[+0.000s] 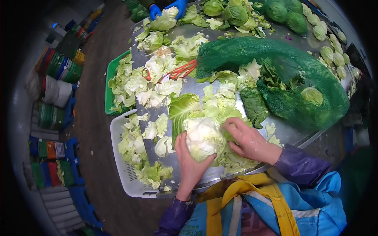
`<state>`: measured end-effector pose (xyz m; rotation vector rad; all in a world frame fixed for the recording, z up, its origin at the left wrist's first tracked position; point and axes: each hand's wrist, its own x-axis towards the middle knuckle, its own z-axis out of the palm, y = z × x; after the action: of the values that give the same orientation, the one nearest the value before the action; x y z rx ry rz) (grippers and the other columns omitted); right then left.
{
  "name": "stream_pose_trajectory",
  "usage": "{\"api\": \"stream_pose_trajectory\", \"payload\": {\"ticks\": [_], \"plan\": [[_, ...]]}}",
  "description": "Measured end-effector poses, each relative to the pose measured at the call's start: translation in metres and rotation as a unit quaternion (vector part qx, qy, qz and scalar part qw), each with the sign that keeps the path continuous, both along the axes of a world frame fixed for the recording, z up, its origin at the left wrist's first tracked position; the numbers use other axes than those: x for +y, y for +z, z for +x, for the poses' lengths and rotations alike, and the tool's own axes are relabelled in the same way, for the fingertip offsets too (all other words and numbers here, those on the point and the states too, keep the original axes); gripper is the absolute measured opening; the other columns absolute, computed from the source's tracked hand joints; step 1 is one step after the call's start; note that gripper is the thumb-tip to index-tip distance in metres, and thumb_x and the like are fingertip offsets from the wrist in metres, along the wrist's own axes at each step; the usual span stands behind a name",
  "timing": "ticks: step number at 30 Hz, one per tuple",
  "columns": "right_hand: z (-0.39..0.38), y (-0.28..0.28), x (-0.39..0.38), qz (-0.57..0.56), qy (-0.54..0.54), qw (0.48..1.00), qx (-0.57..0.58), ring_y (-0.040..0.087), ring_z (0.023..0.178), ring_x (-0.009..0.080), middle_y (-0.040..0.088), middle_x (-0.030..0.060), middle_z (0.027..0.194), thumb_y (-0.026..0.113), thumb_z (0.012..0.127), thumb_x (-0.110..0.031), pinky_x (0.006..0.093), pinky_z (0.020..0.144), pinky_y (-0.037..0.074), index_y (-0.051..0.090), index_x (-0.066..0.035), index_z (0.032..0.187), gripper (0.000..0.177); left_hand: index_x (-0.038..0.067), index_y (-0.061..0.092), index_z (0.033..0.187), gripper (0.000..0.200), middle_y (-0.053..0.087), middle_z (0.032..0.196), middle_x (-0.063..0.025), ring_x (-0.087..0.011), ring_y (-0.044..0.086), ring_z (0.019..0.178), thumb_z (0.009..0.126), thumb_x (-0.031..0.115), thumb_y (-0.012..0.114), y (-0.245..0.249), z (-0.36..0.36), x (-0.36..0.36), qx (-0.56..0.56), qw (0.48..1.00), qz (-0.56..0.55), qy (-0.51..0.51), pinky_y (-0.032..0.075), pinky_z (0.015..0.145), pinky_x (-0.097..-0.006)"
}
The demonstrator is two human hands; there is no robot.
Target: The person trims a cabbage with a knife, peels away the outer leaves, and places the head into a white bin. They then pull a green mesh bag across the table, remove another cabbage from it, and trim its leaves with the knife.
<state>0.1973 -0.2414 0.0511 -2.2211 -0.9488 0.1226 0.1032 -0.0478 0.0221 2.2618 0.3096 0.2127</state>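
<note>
Cabbage [204, 137] is over the table's [193, 87] six o'clock side, cupped from seven by the left hand [191, 164], thumb and fingers spread around it, probably to steady it. The right hand's [252, 143] fingers curl close at three o'clock; whether they pinch anything, I cannot tell. The cabbage's underside is hidden; green net [236, 51] at two o'clock blurs its contents.

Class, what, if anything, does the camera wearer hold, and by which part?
The left hand cups a cabbage by its left and near sides; whether the right hand grips is unclear.
</note>
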Motion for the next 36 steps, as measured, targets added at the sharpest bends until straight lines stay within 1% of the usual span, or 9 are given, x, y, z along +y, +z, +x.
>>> {"api": "stream_pose_trajectory", "payload": {"ticks": [5, 10, 19, 21, 23, 24, 30, 33, 36], "plan": [[0.014, 0.015, -0.007, -0.148, 0.083, 0.974, -0.153, 0.059, 0.089, 0.0267, 0.049, 0.0124, 0.102, 0.056, 0.077, -0.01, 0.0361, 0.056, 0.052, 0.048, -0.005, 0.109, 0.033, -0.006, 0.024, 0.135, 0.104, 0.035, 0.131, -0.0244, -0.0379, 0.035, 0.123, 0.058, 0.028, 0.084, 0.0, 0.026, -0.009, -0.018, 0.997, -0.054, 0.043, 0.031, 0.104, -0.0434], [0.016, 0.014, -0.003, -0.243, 0.094, 0.95, -0.172, 0.055, 0.049, 0.0258, 0.049, 0.0113, 0.072, 0.051, 0.08, -0.009, 0.0373, 0.037, 0.04, 0.045, -0.011, 0.112, 0.032, -0.011, 0.025, 0.133, 0.105, 0.037, 0.128, -0.0276, -0.0398, 0.037, 0.12, 0.058, 0.033, 0.084, 0.008, 0.051, -0.017, 0.011, 0.999, 0.02, 0.047, 0.031, 0.102, -0.0453], [0.053, -0.011, 0.011, -0.244, 0.048, 0.937, -0.246, 0.056, 0.049, 0.0225, 0.051, 0.0105, 0.064, 0.053, 0.08, -0.008, 0.0355, 0.037, 0.04, 0.044, -0.006, 0.097, 0.019, -0.011, 0.026, 0.133, 0.105, 0.039, 0.122, -0.0293, -0.0412, 0.039, 0.115, 0.058, 0.036, 0.083, 0.002, 0.076, -0.025, 0.0, 0.995, 0.095, 0.033, 0.032, 0.1, -0.0469], [0.067, -0.046, 0.021, -0.365, -0.026, 0.883, -0.293, 0.062, 0.059, 0.0171, 0.059, 0.0049, 0.063, 0.057, 0.078, -0.012, 0.0311, 0.046, 0.046, 0.052, -0.007, 0.09, 0.013, -0.009, 0.026, 0.134, 0.105, 0.039, 0.123, -0.0293, -0.0419, 0.038, 0.114, 0.058, 0.037, 0.083, 0.005, 0.069, -0.034, 0.012, 0.996, 0.087, 0.022, 0.031, 0.099, -0.0481], [0.088, -0.051, 0.012, -0.414, 0.011, 0.878, -0.239, 0.065, 0.066, 0.0242, 0.062, 0.0097, 0.067, 0.055, 0.081, -0.014, 0.0365, 0.054, 0.049, 0.052, -0.004, 0.097, 0.019, -0.006, 0.025, 0.137, 0.103, 0.035, 0.125, -0.0286, -0.0417, 0.036, 0.116, 0.06, 0.034, 0.081, 0.009, 0.055, -0.055, -0.015, 0.98, 0.194, -0.031, 0.031, 0.1, -0.0512], [0.093, -0.042, 0.011, -0.415, 0.008, 0.876, -0.245, 0.065, 0.066, 0.0242, 0.062, 0.0097, 0.067, 0.055, 0.081, -0.014, 0.0365, 0.054, 0.049, 0.052, -0.004, 0.097, 0.019, -0.004, 0.024, 0.138, 0.103, 0.033, 0.125, -0.027, -0.0418, 0.034, 0.116, 0.06, 0.033, 0.081, 0.004, 0.049, -0.059, -0.007, 0.976, 0.216, -0.025, 0.029, 0.1, -0.0536], [0.06, 0.018, -0.008, -0.191, 0.003, 0.969, 0.158, 0.062, 0.081, 0.0395, 0.064, 0.0207, 0.088, 0.045, 0.091, -0.022, 0.0484, 0.073, 0.049, 0.047, -0.012, 0.124, 0.034, -0.004, 0.027, 0.136, 0.101, 0.03, 0.128, -0.0265, -0.0412, 0.032, 0.12, 0.059, 0.031, 0.082, -0.003, 0.025, -0.035, -0.048, 0.993, 0.11, -0.008, 0.028, 0.102, -0.0511], [0.036, -0.015, -0.016, -0.051, 0.02, 0.998, 0.04, 0.062, 0.083, 0.0383, 0.06, 0.0223, 0.099, 0.045, 0.091, -0.021, 0.0466, 0.071, 0.05, 0.046, -0.014, 0.13, 0.039, -0.004, 0.029, 0.134, 0.099, 0.03, 0.128, -0.027, -0.0422, 0.032, 0.119, 0.058, 0.03, 0.083, -0.004, 0.028, -0.039, -0.06, 0.991, 0.121, -0.019, 0.028, 0.102, -0.0509], [0.014, -0.004, -0.005, -0.104, -0.028, 0.992, 0.071, 0.061, 0.082, 0.0361, 0.054, 0.0195, 0.104, 0.048, 0.09, -0.018, 0.0436, 0.068, 0.051, 0.046, -0.017, 0.133, 0.043, -0.004, 0.031, 0.133, 0.098, 0.03, 0.128, -0.0277, -0.0434, 0.033, 0.118, 0.058, 0.03, 0.083, -0.004, 0.03, -0.045, -0.069, 0.988, 0.136, -0.022, 0.028, 0.101, -0.0515]]}}
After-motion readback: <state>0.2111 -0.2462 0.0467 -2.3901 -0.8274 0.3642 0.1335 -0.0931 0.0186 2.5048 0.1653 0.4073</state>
